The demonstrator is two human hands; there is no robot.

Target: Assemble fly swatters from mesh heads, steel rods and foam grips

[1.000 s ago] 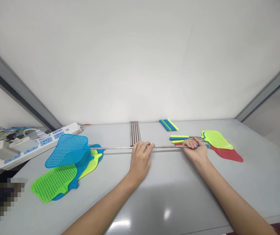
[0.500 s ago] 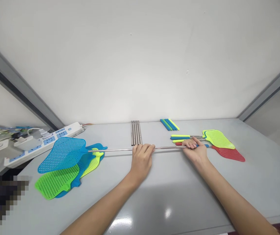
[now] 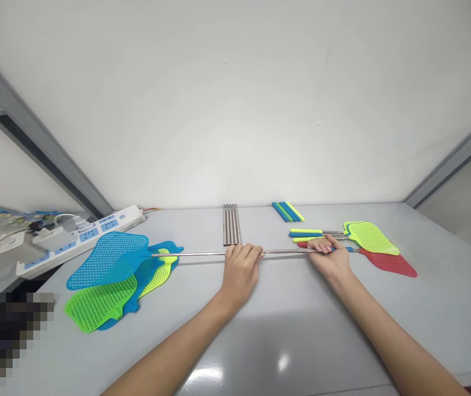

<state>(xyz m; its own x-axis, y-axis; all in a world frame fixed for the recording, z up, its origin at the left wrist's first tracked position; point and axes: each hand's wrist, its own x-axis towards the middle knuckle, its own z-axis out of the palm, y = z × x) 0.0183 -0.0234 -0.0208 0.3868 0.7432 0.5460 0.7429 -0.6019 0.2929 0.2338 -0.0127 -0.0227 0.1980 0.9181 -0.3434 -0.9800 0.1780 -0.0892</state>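
**Blue perforated plastic swatter (image 3: 109,261) held level over the grey desk (image 3: 284,324)**

The swatter's thin silver metal rod (image 3: 202,254) runs crosswise, its head to the left above a pile of loose heads topped by a bright green perforated one (image 3: 101,302). With so slender a rod, force is best applied straight along its length; a sideways push could probably bend it. Lining up both wrists with the rod should help, as would a grip firm enough that the smooth metal cannot slide.

The left hand (image 3: 241,272) is curled palm-down over the rod's middle, fingers close together, pinching it; the thumb is largely hidden. The right hand (image 3: 329,261) lies palm-up, its fingers folded around the rod's right end. The fingers cover much there, so I cannot quite tell whether the short blue piece (image 3: 354,249) just beyond is this swatter's handle. A row of silver metal tubes (image 3: 232,225) lies just behind the left hand.
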